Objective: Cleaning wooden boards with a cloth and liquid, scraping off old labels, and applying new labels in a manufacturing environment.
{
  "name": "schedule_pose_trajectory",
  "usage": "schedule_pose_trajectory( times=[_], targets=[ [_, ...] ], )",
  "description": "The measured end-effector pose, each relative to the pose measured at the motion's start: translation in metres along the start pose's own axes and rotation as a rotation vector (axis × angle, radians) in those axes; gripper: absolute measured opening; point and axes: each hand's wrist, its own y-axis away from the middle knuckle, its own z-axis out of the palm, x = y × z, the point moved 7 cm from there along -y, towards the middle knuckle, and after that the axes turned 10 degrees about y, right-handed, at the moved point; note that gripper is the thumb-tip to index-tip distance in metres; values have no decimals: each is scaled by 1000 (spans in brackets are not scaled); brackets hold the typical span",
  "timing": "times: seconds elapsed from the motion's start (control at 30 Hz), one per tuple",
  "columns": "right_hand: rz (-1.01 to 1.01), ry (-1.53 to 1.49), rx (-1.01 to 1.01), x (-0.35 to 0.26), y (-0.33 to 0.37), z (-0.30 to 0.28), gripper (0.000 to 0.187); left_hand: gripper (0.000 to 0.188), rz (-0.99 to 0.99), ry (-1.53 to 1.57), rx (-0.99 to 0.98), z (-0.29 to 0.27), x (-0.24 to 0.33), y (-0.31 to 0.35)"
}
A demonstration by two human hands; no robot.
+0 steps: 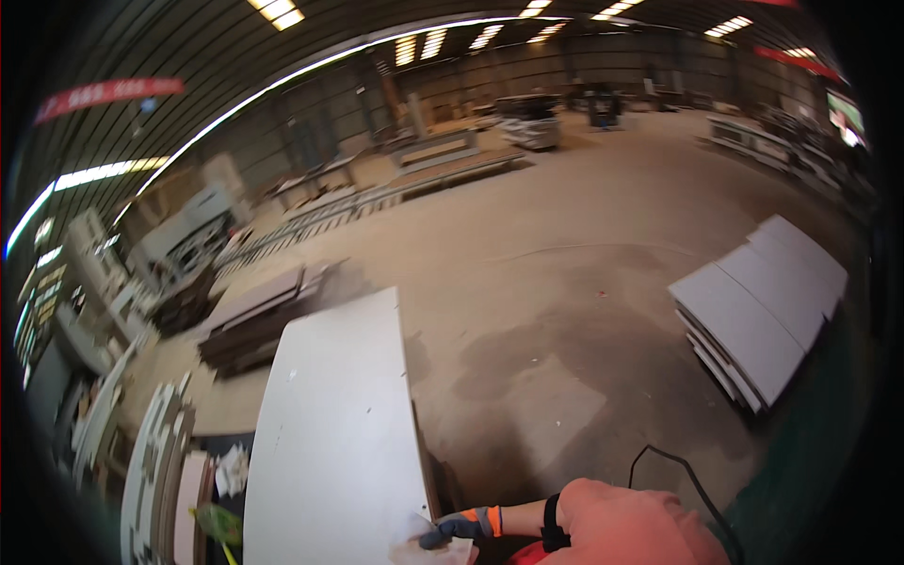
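A long white board (339, 395) with one rounded far corner lies in front of me, with a few small dark specks on its face. At its near right edge is my right hand (460, 527), in a dark glove with an orange cuff. The fingers are closed on a crumpled white cloth (411, 544), which is blurred and rests against the board. A coral sleeve and a black band on the upper arm lead to that hand. My left hand does not appear.
Stacked pale panels (763, 311) stand at the right, a black cable (678, 458) curving nearer to me. Brown boards (250, 325) are piled beyond the white board's left side. Upright panel offcuts (155, 471) and a crumpled white rag (232, 469) are at the near left.
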Motion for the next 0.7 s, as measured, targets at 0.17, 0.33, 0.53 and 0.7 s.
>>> schedule_pose_trajectory(
  times=[0.17, 0.33, 0.53, 0.7],
  targets=[
    [70, -4, -101, -19, -34, 15, 46, 37, -247, 231, 382, -47, -119, 115],
    [128, -153, -286, -44, -56, 31, 47, 48, -401, 673, 776, -4, -208, 266],
    [383, -150, -554, -33, -98, 144, 63, 49, -458, 966, 1338, 116, -319, 407],
    [493, -149, -895, -15, -79, 281, 67, 49, -455, -155, 1744, 236, -476, 462]
  ],
)
